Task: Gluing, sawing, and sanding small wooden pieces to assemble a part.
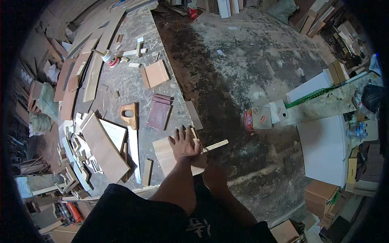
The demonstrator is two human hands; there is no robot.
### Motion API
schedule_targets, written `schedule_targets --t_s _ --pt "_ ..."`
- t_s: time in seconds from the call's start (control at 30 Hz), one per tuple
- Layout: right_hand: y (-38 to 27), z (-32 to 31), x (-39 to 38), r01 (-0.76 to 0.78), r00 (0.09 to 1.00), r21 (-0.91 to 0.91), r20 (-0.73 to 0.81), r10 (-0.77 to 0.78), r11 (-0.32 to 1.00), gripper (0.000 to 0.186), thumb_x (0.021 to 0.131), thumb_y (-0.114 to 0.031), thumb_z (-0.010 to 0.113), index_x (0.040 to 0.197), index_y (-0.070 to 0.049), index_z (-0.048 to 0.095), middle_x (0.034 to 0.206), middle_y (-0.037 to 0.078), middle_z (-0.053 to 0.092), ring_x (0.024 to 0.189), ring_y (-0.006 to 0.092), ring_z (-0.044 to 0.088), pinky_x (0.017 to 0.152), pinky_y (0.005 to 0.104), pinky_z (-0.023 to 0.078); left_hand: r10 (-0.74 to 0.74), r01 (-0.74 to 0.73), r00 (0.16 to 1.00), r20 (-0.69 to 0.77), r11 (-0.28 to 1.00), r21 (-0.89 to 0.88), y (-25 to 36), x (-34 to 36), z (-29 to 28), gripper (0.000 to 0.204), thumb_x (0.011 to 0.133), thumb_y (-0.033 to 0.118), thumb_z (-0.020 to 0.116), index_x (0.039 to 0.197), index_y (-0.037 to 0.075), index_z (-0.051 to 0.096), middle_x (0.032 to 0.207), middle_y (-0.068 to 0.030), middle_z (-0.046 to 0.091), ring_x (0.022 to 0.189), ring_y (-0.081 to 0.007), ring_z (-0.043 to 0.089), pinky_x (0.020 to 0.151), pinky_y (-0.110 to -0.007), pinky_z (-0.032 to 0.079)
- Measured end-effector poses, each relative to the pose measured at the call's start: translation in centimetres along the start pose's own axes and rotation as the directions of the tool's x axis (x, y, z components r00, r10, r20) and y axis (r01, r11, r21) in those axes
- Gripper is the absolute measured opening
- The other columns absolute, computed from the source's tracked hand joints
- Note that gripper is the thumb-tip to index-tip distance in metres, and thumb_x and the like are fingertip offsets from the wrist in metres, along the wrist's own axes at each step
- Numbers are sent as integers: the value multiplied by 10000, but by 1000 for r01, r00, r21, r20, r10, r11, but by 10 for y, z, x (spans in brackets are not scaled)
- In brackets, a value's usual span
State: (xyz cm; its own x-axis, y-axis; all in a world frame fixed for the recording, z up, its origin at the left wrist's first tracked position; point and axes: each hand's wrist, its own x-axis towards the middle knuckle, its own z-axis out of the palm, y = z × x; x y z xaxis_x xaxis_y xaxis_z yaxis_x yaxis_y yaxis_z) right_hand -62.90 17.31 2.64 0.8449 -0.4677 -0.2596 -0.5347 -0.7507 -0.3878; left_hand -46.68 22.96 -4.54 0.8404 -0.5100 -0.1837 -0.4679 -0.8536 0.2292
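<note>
My left hand [185, 143] lies flat with its fingers spread on a light wooden board [162, 150] at the worktable's right edge. A narrow pale wood strip [216, 146] sticks out past that edge, beside my left thumb. My right hand [214, 175] is low and off the table's edge, close to the board's near right corner. Motion smears its fingers, so what it holds, if anything, cannot be made out. Left of the board rests a short wood block [148, 172]. Farther left is a handsaw [131, 121] with a wooden handle.
Beyond the board lie a dark reddish panel [159, 112] and a light brown panel [155, 74]. A white and red bottle [110, 59] stands farther back. Plywood pieces and offcuts [105, 146] are heaped at left. Across the stained floor, a cardboard box [320, 197] sits at right.
</note>
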Motion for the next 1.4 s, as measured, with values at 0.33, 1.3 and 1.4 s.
schedule_targets --t_s 0.33,1.3,1.4 --pt "3 -11 -2 -188 965 53 197 174 981 235 935 -243 572 939 -23 654 836 196 660 778 404 664 758 538 528 17 -16 999 -35 999 31 0 0 5 776 901 556 465 1567 182 328 1602 -170 322 1463 -412 291 1157 -677 147" --pt "32 45 -41 33 940 6 -339 -29 999 174 945 -218 638 983 -53 600 612 134 578 521 369 586 475 452 479 17 -17 1000 0 999 32 3 1 6 790 898 587 431 1557 162 334 1610 -165 311 1497 -399 236 1171 -674 106" --pt "17 31 -39 40 965 26 -261 -32 999 147 957 -201 612 948 -57 586 626 159 584 583 388 610 504 487 490 5 -5 1000 -10 1000 20 -2 0 3 792 889 578 439 1554 161 340 1608 -166 315 1490 -402 252 1172 -675 106"
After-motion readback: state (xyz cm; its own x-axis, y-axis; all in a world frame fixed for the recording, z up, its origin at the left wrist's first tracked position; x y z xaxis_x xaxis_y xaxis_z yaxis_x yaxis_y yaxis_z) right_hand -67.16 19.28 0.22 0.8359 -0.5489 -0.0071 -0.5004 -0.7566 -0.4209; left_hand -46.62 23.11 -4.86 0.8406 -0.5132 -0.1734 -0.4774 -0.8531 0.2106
